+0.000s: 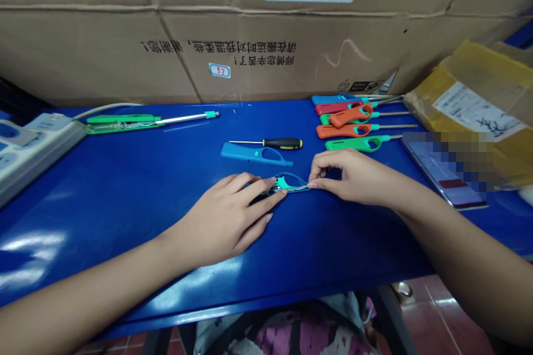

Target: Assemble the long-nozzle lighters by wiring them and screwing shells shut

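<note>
A blue lighter casing half (296, 177) lies on the table with a turquoise trigger (283, 182) and thin wires in it. My left hand (235, 213) rests over its rear end, index and middle fingertips holding it down at the trigger; the thumb is hidden. At the casing's narrow front end, my right hand (353, 180) pinches a thin wire (300, 187) between thumb and index finger. Just behind lies the other blue casing half (254, 153), beside a screwdriver (283, 143) with a black and yellow handle.
Several gas lighters (350, 131) in blue, red, orange and green lie at the back right, near a taped carton (470, 105) and a phone (445, 175). An opened green lighter (125, 122) and a power strip (37, 144) are left. A large cardboard box (233, 28) stands behind.
</note>
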Motion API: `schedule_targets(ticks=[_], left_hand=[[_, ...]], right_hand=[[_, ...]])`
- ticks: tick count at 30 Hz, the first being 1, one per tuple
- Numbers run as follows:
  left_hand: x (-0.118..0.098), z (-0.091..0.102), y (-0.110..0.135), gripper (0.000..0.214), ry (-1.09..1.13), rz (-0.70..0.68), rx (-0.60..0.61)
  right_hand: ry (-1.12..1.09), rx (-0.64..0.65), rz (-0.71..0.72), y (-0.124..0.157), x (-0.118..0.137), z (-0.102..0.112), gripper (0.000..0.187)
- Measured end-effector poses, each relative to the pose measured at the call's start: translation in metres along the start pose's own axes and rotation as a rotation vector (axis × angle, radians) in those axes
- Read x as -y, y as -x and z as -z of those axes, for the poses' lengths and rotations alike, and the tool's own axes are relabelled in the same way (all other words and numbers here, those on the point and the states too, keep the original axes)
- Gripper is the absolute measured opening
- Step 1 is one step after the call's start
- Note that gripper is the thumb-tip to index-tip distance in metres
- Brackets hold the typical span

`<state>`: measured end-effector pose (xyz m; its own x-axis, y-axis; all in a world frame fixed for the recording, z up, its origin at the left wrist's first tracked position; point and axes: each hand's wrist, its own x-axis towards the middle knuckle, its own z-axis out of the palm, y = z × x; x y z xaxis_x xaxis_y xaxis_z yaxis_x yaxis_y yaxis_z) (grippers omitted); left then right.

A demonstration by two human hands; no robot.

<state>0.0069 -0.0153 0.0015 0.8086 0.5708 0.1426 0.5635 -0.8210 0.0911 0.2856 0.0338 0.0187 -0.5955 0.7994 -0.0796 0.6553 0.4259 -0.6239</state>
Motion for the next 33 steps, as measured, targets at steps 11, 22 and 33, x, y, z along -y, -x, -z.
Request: schedule_targets(ticks=[11, 22, 33], left_hand=[[-0.002, 0.002, -0.001, 0.044, -0.02, 0.0, -0.036], [-0.002, 0.003, -0.002, 0.046, 0.039, 0.01, -0.007], [0.037, 0.012, 0.002, 0.03, 0.319, 0.286, -0.341]], right_hand=[[0.049, -0.124, 0.173, -0.001, 0.009, -0.01, 0.01], [-0.033, -0.09, 0.108, -0.003, 0.007, -0.011, 0.006], [-0.152, -0.271, 0.049, -0.006, 0.004, -0.009, 0.009]])
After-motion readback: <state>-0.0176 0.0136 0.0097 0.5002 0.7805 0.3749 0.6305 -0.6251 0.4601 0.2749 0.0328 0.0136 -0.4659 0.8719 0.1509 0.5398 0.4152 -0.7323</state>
